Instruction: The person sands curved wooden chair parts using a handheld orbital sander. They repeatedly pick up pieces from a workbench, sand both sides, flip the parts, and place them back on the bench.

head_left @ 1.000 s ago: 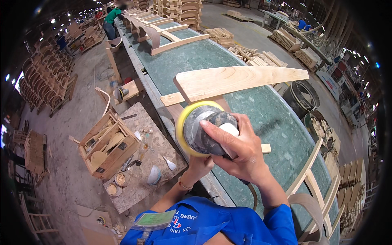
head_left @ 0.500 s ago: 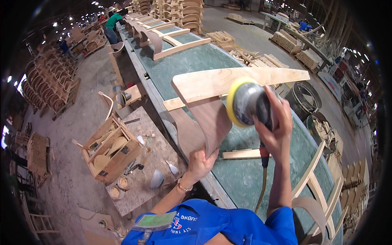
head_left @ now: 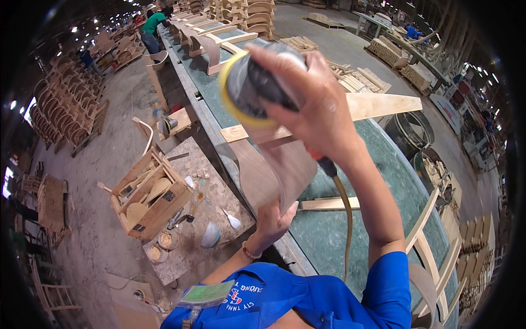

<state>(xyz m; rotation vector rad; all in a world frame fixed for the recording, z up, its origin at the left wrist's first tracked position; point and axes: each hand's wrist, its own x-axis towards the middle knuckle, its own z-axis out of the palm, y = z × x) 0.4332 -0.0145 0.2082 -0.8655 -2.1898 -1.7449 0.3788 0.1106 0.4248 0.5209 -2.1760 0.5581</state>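
My right hand point(head_left: 326, 112) is closed around a round orbital sander point(head_left: 255, 82) with a yellow pad. The sander is tilted, its pad edge facing left, over the far left end of a wooden chair frame. It hides part of the frame, so I cannot tell whether the pad touches the wood. The frame has a pale flat rail point(head_left: 383, 105) and curved brown panels point(head_left: 293, 167). Low on the near panel, my left hand point(head_left: 272, 221) grips its bottom edge. A tan hose point(head_left: 348, 219) hangs from the sander past my right forearm.
The frame rests on a long green-topped bench point(head_left: 378, 164) with a loose wood strip point(head_left: 330, 204). On the left, a wooden toolbox point(head_left: 149, 192) stands on a low board. Bins point(head_left: 408, 131) line the right side. A person in green point(head_left: 153, 23) bends over the far end.
The sander has moved left and up from the rail's middle to its left end, my right arm reaching farther across. My left hand keeps its grip, and the frame has shifted slightly.
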